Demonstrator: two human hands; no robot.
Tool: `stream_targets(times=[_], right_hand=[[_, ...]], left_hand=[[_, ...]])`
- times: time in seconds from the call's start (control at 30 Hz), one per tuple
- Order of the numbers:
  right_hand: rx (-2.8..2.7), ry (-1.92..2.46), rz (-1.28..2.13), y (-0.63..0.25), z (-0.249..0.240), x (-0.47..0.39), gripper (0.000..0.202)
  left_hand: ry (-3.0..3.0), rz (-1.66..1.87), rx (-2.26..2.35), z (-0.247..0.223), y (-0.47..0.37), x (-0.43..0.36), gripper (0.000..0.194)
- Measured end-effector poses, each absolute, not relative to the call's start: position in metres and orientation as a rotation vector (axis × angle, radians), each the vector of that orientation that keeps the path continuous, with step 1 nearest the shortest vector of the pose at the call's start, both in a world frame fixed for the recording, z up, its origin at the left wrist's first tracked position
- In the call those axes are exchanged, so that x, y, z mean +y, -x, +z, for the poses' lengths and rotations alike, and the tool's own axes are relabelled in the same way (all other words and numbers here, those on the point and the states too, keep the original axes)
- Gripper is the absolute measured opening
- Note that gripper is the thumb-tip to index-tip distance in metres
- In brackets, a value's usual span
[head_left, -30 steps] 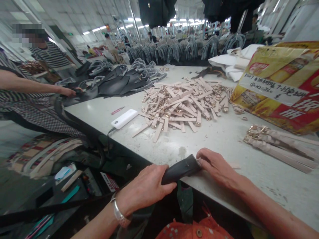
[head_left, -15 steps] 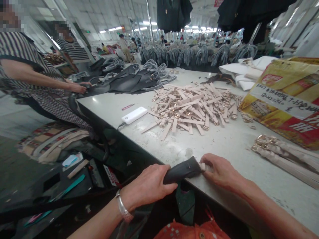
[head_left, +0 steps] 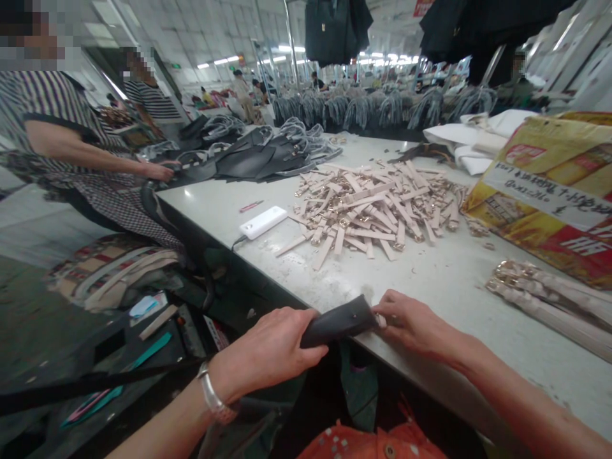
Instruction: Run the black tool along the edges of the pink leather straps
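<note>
I count from afar: left hand [head_left: 275, 341], one, curled round one black leather piece [head_left: 337, 324] at the table's [head_left: 444, 274] near edge. Right hand [head_left: 414, 322], one, pinching one pale tab [head_left: 380, 320] at that piece's end. Farther out: one white power bank [head_left: 264, 222]; one heap of buckled straps [head_left: 368, 213], past my counting; one strap bundle [head_left: 549, 299]; one yellow printed bag [head_left: 535, 201].

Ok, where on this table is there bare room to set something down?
Bare but for specks: table between the strap heap and the right hand, and between the right forearm and the strap bundle. Crowded: middle under the heap, far left under the dark pile, right under the yellow bag.
</note>
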State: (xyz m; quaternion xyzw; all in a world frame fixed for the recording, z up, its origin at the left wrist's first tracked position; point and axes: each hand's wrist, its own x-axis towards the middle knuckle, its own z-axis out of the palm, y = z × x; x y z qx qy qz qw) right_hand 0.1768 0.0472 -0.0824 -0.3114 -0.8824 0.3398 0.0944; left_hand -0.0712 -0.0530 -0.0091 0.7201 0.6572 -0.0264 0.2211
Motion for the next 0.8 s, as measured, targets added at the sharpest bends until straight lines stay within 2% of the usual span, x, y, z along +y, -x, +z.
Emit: stream_targets(times=[0.13, 0.33, 0.47, 0.63, 0.8], right_hand=[[-2.606, 0.929, 0.899, -0.189, -0.092, 0.041, 0.026], [-2.464, 0.955, 1.038, -0.198, -0.093, 0.035, 0.031], [-2.419, 1.021, 0.98, -0.208, -0.094, 0.037, 0.034], [-2.419, 1.104, 0.897, -0.225, -0.101, 0.038, 0.018], [-2.398, 1.089, 0.856, -0.225, -0.11, 0.037, 0.017]], left_hand=[[-2.044, -0.12, 1.748, -0.02, 0.064, -0.05, 0.023], [-2.101, -0.185, 1.717, -0.018, 0.058, -0.042, 0.026], [-2.11, -0.247, 1.692, -0.015, 0.056, -0.033, 0.027], [-2.101, -0.288, 1.682, -0.013, 0.055, -0.028, 0.029], [-2.071, -0.328, 1.696, -0.01, 0.052, -0.026, 0.029]])
